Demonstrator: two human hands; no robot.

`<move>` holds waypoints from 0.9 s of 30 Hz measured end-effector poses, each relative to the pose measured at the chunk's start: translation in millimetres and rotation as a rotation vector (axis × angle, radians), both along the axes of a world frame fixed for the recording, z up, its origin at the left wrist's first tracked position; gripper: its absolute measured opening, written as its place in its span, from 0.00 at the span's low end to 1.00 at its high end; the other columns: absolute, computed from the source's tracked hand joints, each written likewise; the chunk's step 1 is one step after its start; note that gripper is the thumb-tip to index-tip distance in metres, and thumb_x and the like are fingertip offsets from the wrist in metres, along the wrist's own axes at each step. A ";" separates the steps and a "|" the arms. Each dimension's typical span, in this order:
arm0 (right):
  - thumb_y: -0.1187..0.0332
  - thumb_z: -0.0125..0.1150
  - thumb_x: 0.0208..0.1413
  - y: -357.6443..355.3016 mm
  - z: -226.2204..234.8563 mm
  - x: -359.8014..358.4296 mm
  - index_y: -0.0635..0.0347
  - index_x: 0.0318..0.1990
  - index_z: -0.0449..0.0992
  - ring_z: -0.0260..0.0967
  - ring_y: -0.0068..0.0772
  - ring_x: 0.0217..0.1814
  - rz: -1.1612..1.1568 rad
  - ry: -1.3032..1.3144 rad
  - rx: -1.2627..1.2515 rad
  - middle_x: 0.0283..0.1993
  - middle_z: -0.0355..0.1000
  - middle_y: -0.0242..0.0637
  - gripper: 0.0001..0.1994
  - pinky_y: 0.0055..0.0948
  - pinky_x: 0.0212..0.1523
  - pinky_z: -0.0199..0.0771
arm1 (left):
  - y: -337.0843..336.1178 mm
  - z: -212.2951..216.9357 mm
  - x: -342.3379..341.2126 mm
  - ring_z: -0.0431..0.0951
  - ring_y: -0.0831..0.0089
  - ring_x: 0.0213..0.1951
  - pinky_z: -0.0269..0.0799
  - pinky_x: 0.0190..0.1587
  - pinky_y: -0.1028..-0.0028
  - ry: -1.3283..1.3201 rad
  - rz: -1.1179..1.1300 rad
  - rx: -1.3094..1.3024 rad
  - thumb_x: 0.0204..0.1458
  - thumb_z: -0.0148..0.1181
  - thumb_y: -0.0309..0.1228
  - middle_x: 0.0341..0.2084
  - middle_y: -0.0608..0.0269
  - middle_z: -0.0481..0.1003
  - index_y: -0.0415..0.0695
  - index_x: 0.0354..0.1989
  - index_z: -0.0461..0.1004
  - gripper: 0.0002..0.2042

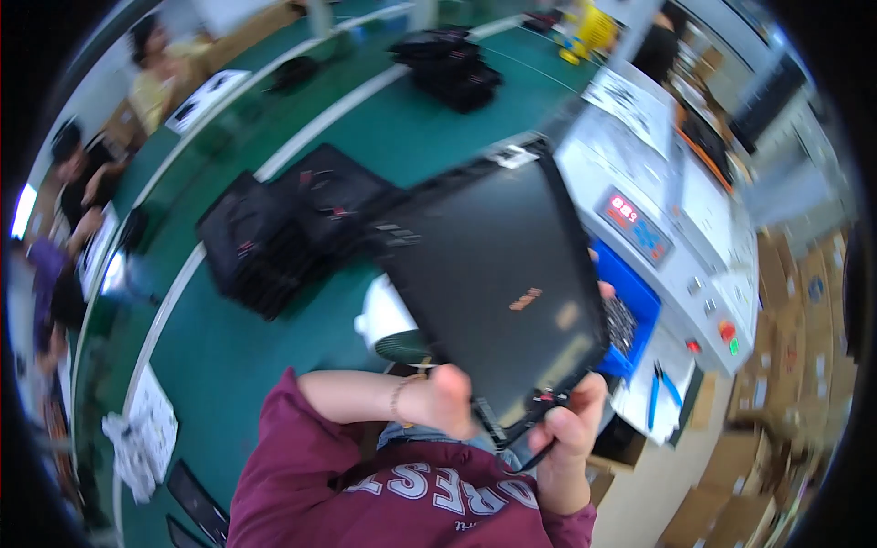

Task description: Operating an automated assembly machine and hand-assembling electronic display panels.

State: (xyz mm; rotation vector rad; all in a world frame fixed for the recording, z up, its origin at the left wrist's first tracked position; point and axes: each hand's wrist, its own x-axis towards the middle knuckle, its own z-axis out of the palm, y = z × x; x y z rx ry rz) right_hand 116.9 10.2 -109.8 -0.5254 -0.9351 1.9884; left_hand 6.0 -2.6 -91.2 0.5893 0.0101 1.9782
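Note:
A flat black rectangular case (484,265) with a dark, shiny front panel, a thick black border and a small orange mark is held up tilted before me. My right hand (575,420) grips its near right corner, thumb on the front and fingers closed round the edge. My left hand (443,402) is at the lower left edge, smeared by motion; its fingers cannot be made out. Fingertips (606,289) show past the case's right edge; whose they are I cannot tell. Black stacked cases (265,237) lie to the left.
A grey machine (676,283) with a lit control panel (633,226) stands right. Beside it are a blue bin (649,301) of small dark parts and blue-handled pliers (660,397). More black cases (448,68) sit farther along the green table (210,374). People work at the far left.

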 end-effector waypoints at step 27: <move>0.69 0.63 0.50 13.3 -49.2 8.9 0.64 0.41 0.66 0.60 0.23 0.33 0.429 0.164 0.059 0.35 0.65 0.37 0.15 0.20 0.32 0.59 | -367.3 -87.4 -107.1 0.73 0.56 0.43 0.67 0.50 0.66 0.619 1.308 -2.452 0.56 0.42 0.61 0.42 0.44 0.73 0.27 0.57 0.62 0.41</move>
